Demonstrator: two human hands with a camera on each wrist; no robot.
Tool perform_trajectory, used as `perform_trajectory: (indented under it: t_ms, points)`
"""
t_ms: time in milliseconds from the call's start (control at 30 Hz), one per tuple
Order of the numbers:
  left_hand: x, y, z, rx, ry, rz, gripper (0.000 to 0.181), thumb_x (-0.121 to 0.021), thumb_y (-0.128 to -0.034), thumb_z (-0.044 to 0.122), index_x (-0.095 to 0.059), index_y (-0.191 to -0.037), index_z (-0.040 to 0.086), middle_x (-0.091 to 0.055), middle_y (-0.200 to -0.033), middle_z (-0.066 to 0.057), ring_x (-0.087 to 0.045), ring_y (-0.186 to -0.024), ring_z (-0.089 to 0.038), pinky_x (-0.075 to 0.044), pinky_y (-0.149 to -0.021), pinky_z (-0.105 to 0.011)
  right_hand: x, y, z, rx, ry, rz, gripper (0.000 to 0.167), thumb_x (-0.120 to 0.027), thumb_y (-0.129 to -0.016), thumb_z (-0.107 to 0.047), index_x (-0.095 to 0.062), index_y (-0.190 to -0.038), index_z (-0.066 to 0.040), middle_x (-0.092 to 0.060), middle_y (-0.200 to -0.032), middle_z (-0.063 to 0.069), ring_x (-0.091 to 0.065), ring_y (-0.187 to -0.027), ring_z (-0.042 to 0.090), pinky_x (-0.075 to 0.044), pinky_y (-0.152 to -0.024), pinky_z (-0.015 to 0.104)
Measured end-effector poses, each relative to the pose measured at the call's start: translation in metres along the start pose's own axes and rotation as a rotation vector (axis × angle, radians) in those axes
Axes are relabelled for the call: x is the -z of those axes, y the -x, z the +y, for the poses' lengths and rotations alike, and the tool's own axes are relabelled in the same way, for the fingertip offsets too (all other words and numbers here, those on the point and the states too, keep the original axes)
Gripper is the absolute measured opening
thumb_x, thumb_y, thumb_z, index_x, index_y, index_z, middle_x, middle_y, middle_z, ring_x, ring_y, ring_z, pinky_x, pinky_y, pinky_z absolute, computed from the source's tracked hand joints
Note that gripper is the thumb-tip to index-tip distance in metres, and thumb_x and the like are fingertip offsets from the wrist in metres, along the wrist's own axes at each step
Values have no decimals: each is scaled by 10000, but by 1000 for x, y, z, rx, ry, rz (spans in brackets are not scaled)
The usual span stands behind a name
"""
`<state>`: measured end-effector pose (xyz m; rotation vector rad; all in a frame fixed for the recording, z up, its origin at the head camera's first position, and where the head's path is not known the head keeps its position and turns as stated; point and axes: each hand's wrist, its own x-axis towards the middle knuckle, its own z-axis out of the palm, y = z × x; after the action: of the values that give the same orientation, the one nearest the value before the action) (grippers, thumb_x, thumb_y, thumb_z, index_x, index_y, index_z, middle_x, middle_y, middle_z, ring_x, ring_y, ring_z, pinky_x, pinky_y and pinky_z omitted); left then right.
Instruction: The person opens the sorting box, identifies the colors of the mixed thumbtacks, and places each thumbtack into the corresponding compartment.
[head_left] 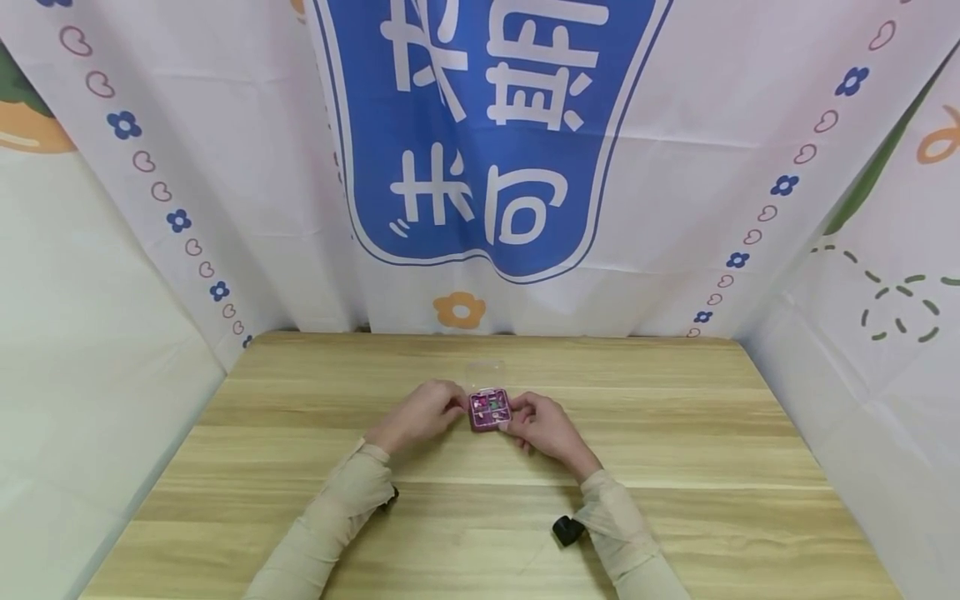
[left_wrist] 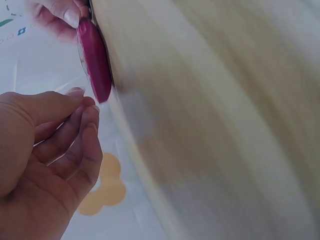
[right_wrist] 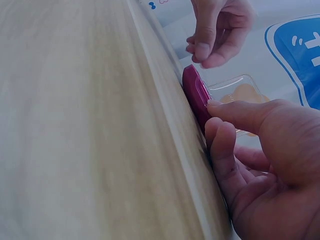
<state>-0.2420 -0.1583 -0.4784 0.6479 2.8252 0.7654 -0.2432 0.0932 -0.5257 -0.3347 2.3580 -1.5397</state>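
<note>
A small magenta compartment box (head_left: 488,409) lies on the table, its clear lid (head_left: 486,372) swung back away from the person. Small colourful pieces, too small to name, sit in its sections. My right hand (head_left: 547,427) grips the box at its right side, thumb on the rim; the right wrist view shows the thumb and a finger on the magenta side (right_wrist: 196,95). Close by the box's left side is my left hand (head_left: 427,408), fingers curled and thumb tip meeting the index fingertip. In the left wrist view, I see nothing between those fingertips (left_wrist: 88,102).
A wood-grain table (head_left: 495,550) extends around the box. White printed cloth (head_left: 285,208) hangs behind it and along both sides. Black devices (head_left: 567,530) sit at both wrists, beside the beige sleeves.
</note>
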Motion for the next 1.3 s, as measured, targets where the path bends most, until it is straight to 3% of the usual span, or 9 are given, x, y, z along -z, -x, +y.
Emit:
perform_trajectory:
  t_ms: [367,567,700,833,1000,1300]
  points:
    - [22,19,-25,3,-87,21,112,-693,-976,48,-792,-1026,28,-789,-1007,-94,-727,-936,-197,-633,-894,-398,0,-3,5,-4,4,9,434,-805,-919,-160,-635,-1278,15,-681,-827,77,-640,-601,150,-575,-517,300]
    - [30,30,-46,-61,-76,-22,122,-694,-978,48,-816,-993,43,-813,-1006,-95,-721,-840,-130,-626,-786,-312,0,-2,4,8,2,10,438,-805,-918,-161,-635,-1280,20,-679,-818,75,-630,-594,151,-571,-512,300]
    - [39,44,-62,-15,-23,-59,111,-710,-969,50,-820,-980,47,-815,-969,-87,-682,-700,-65,-592,-683,-232,-1,-2,4,13,8,-3,463,-803,-922,-176,-628,-1300,25,-687,-821,75,-630,-596,149,-577,-521,304]
    - [47,53,-71,6,-13,-84,95,-727,-954,60,-802,-902,86,-794,-880,-16,-692,-753,-59,-612,-734,-256,1,-2,3,1,2,6,457,-804,-920,-167,-627,-1297,21,-687,-837,78,-637,-606,153,-578,-525,300]
    - [49,62,-75,22,-9,-105,50,-745,-937,66,-789,-921,83,-777,-889,1,-691,-828,-82,-614,-770,-274,3,-1,0,5,-6,10,464,-808,-912,-155,-628,-1301,25,-687,-844,83,-635,-613,156,-574,-520,298]
    - [46,74,-78,109,48,-103,56,-731,-940,55,-780,-957,78,-736,-866,22,-595,-759,-83,-530,-693,-223,0,0,1,8,-2,2,449,-801,-922,-160,-628,-1294,21,-683,-838,78,-629,-603,154,-570,-516,300]
